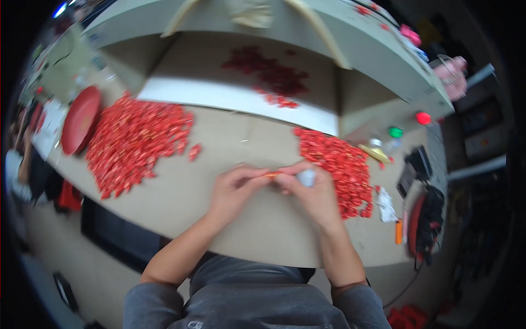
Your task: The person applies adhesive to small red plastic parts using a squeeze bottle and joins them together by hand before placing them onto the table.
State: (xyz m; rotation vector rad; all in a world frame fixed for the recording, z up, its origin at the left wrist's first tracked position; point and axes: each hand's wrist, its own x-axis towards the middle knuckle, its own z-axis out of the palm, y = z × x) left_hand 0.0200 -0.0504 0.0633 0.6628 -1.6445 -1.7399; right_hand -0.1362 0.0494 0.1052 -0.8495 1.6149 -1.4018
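One shallow, round red bowl sits by the left edge of the beige table; I can't tell what it holds. I count two heaps of small glossy red pieces, a left heap and a right heap, plus a smaller patch under the pale shelf along the far edge. Mid-table, left hand and right hand, thumbs and forefingers closed, pinch one orange-red piece.

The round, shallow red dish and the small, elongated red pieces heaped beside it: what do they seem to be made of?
Red dish: probably smooth, dull plastic; its colour looks fairly even. Small red pieces: perhaps glossy plastic or foil, given pale glints and yellowish flecks; blur leaves this open.
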